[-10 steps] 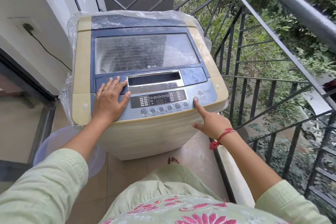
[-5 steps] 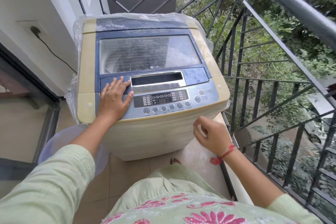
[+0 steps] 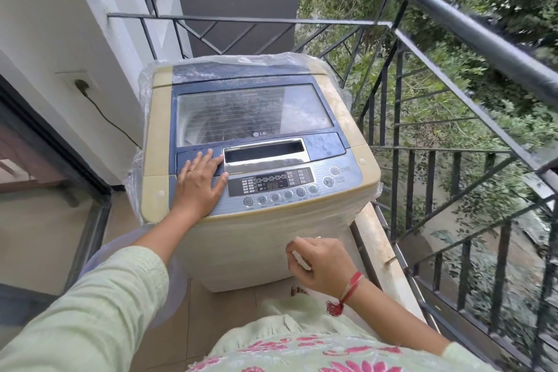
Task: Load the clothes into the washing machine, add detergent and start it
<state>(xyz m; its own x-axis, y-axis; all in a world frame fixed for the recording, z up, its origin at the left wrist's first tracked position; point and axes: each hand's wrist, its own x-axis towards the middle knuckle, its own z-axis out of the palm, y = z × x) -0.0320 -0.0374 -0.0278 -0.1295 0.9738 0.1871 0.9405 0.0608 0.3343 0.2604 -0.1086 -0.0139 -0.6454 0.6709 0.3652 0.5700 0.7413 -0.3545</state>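
Head view: nearest, a pale green woven sleeve (image 3: 90, 305) and floral-print cloth. The right hand (image 3: 321, 263), red thread (image 3: 347, 293) tied round its wrist, hangs in the air before the washing machine (image 3: 259, 229) with fingers curled in; it seems to hold nothing, though the palm is hidden. The left hand (image 3: 200, 182) lies flat, fingers straight and spread, on the ribbed grey control panel (image 3: 271, 184) and the lid's blue front edge. The boxy cream plastic machine stands on the tiled balcony floor (image 3: 223, 305), its glass lid (image 3: 253, 113) down, crinkled clear film (image 3: 271, 58) wrapped round it. Behind, a black metal railing (image 3: 471, 30).
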